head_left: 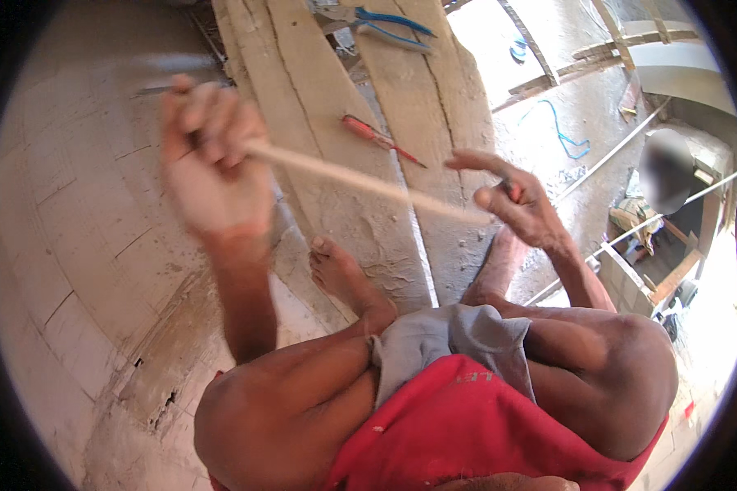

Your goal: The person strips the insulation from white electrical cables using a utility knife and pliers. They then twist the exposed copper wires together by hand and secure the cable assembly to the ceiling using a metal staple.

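My left hand (217,151), raised at the left and blurred by motion, is closed around one end of a pale, thin stick (360,180). The stick slants down to the right across my front, over the planks. Its far end fades out by the thumb of my right hand (522,204); whether they touch is unclear. The right index finger is stretched out and apart from the thumb, while the other fingers curl. Beyond the stick, a red screwdriver (382,141) lies on the planks. Blue-handled pliers (393,29) rest farther off.
Rough, dusty planks (327,106) run away from my bare feet. A tiled surface (90,213) spreads at left. At right lie a blue cord (567,135), long pale poles (630,233) and a wooden frame (680,278). A blurred round shape (667,172) is behind the poles.
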Tool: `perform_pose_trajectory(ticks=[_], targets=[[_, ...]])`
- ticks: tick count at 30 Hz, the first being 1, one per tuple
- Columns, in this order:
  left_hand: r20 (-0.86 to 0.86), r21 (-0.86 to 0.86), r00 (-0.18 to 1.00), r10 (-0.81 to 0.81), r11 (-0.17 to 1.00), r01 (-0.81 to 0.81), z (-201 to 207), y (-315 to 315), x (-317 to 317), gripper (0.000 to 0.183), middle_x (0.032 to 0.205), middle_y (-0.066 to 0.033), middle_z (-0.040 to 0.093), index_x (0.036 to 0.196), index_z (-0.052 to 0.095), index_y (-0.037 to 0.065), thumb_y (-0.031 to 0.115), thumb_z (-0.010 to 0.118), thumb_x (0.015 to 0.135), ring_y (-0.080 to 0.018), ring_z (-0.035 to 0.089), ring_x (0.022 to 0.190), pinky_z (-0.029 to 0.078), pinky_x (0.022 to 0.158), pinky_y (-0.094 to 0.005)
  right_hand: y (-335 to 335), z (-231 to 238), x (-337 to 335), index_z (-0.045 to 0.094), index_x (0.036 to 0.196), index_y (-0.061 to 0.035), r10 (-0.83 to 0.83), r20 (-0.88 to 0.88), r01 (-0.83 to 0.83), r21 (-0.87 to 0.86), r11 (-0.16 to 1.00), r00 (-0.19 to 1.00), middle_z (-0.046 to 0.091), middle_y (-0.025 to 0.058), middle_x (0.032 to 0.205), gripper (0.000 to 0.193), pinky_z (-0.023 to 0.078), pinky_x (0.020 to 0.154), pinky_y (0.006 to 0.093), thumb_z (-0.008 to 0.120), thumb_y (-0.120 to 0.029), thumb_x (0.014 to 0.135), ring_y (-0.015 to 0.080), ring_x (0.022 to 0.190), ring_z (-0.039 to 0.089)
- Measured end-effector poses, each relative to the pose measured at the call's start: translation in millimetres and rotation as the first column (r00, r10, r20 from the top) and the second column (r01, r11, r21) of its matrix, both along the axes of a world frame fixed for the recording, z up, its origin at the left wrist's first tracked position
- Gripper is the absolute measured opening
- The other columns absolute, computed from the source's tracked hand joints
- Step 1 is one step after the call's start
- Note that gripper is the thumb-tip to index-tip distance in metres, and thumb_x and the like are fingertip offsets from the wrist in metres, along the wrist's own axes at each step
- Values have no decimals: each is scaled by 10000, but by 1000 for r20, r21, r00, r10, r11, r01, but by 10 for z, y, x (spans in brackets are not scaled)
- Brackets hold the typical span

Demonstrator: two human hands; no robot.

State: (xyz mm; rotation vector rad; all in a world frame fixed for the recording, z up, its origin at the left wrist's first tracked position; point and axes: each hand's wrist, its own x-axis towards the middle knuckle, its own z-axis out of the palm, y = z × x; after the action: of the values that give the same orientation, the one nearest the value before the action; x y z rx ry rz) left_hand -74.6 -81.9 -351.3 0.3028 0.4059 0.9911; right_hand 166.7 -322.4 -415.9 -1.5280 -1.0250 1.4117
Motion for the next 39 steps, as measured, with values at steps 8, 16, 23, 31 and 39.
perform_pose_trajectory(ticks=[8,16,23,31,39], targets=[[-140,-160,962,235,953,-257,-819,-366,-6,234,820,-18,483,1133,531,67,289,469,1099,-150,468,710,449,684,-311,-61,-65,-119,521,1419,-10,-345,-513,162,-367,916,786,686,76,1040,586,446,357,200,602,-431,1019,19,416,404],[-421,-351,907,-4,923,-159,-1307,-1349,-195,366,1168,-122,614,1266,496,84,398,506,1078,-289,604,1170,474,1107,-501,-55,-515,-27,592,1216,-43,-709,-213,531,-529,662,673,685,50,996,430,243,379,217,712,-373,970,25,449,345],[-769,-578,-92,-633,627,521,-921,-1120,-620,338,1234,-147,669,1222,624,41,329,509,1087,-237,631,1176,530,957,-434,-242,-822,106,686,921,-73,-679,-88,547,-523,654,729,558,-43,636,267,228,394,230,726,-333,966,27,422,321],[-757,431,285,587,122,894,-1207,-1366,-5,269,983,-154,693,1203,662,45,223,574,1021,-367,683,836,545,745,-458,-174,-698,2,671,982,-40,-515,-187,360,-521,774,837,579,-36,704,340,230,391,227,669,-380,1001,32,427,307],[-979,50,-17,203,320,946,-1375,-1493,141,241,975,-171,697,1138,666,97,283,563,1025,-409,690,848,540,719,-529,-204,-604,-110,623,1194,24,-480,81,462,-449,765,874,548,35,754,481,397,536,274,583,-429,1036,126,576,477]])
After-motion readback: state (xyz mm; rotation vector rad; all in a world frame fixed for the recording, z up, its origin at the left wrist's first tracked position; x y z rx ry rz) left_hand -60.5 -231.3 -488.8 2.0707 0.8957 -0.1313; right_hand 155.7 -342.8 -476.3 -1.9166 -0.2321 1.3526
